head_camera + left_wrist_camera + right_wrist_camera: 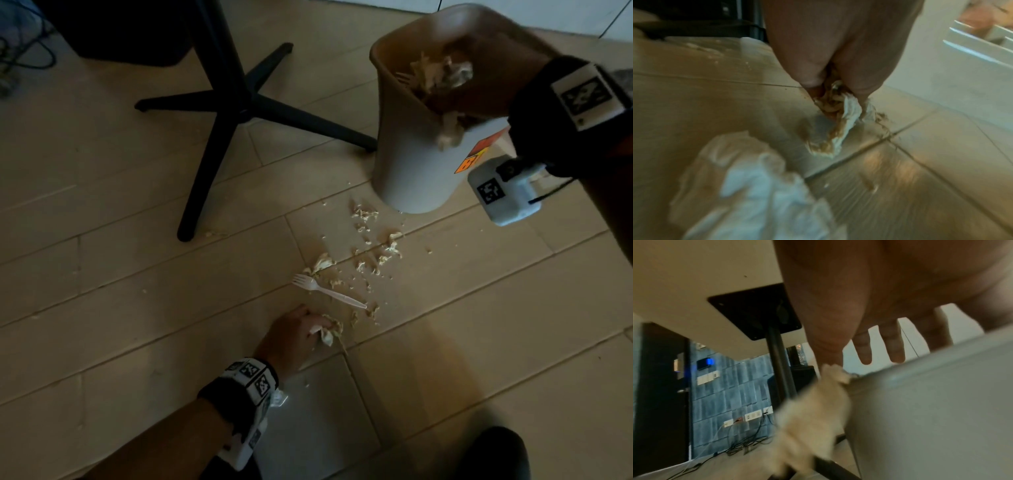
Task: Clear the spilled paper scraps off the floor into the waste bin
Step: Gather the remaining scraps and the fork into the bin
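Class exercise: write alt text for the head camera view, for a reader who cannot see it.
A right hand drops paper scraps over a tilted bin while the left hand pinches a wad off the floor. More scraps and a plastic fork lie between them, beside a black table base.

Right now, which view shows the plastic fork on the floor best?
The head view: the plastic fork lies whole on the floor among paper scraps, tines pointing left, just beyond the left hand. The left wrist view shows only that hand pinching paper; the right wrist view shows no fork.
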Tool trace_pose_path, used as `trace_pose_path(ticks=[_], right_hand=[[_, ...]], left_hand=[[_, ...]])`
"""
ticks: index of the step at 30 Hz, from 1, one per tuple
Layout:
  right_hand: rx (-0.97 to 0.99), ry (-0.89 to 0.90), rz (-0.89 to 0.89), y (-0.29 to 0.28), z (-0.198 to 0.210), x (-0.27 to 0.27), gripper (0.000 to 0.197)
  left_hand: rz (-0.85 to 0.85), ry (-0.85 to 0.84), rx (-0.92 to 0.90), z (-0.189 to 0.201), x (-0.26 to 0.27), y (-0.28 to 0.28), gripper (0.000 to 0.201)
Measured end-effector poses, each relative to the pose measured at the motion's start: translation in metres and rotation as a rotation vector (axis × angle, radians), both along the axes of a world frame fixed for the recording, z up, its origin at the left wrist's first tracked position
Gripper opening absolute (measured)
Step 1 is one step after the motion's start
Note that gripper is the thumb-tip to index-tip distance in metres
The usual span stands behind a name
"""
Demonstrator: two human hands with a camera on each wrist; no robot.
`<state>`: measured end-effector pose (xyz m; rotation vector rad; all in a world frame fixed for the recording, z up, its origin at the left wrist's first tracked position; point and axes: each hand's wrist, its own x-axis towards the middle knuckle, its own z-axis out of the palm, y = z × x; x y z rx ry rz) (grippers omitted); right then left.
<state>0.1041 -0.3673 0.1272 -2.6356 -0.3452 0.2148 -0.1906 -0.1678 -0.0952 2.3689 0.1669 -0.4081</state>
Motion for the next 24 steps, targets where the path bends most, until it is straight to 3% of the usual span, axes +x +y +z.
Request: trace_pose_path(ticks=[3, 7, 9, 12, 15, 17, 20, 24], right_hand=[[-0.065, -0.255, 0.028, -0.007, 0.007, -0.025, 0.067], [0.307, -0.586, 0.139, -0.011, 0.008, -0.078, 0.040], [0.550, -0.558, 0.153, -0.005, -0.008, -0.114, 0.021], [0.830, -0.131, -0.017, 0.009, -0.046, -0.157, 0.014], [1.029, 0.593, -0.242, 0.019, -0.075, -0.178, 0.040], [1.187, 0.945, -0.339, 0.023, -0.083, -0.186, 0.056], [1.339, 1.175, -0.339, 0.024, -0.089, -0.192, 0.067], [1.362, 1.269, -0.344, 0.022, -0.097, -0.193, 0.074]], left_hand=[[0.189, -0.075, -0.122, 0.011, 0.008, 0.007, 0.030], [0.334, -0.223, -0.234, 0.046, 0.034, 0.013, 0.018], [0.359, -0.292, -0.288, 0.067, 0.049, 0.012, 0.019], [0.380, -0.392, -0.400, 0.103, 0.070, -0.001, 0.020], [0.370, -0.479, -0.472, 0.126, 0.082, -0.022, 0.018], [0.331, -0.521, -0.454, 0.133, 0.085, -0.038, 0.017], [0.272, -0.572, -0.426, 0.134, 0.081, -0.057, 0.017], [0.121, -0.637, -0.275, 0.118, 0.075, -0.059, 0.016]])
